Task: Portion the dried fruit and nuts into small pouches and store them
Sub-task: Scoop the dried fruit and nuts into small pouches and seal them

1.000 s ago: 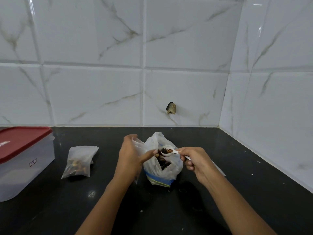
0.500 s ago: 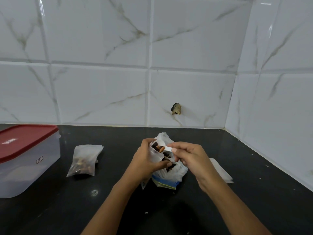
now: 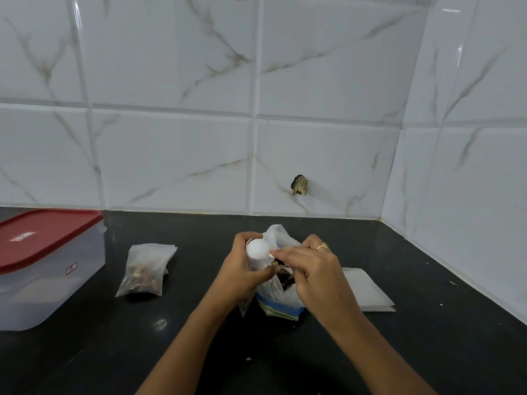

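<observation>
While the left hand (image 3: 242,276) grips a small pouch (image 3: 254,262) upright, the right hand (image 3: 309,269) pinches the spoon (image 3: 258,248), seemingly tipped over its mouth

The wall (image 3: 176,81) at the back is made of big white tiles with thin brown and grey lines, like marble. The tiles are shiny, and bright light glints on them near the top. Another tiled wall (image 3: 470,166) stands on the right, and the two meet in a corner (image 3: 396,172). One back tile, low down and a bit to the right, has a small broken hole (image 3: 299,185) with dark and tan edges. Below the walls is a black counter (image 3: 427,346). It is smooth and a little shiny, with tiny white specks and a pale smudge (image 3: 160,324) near the front.
</observation>
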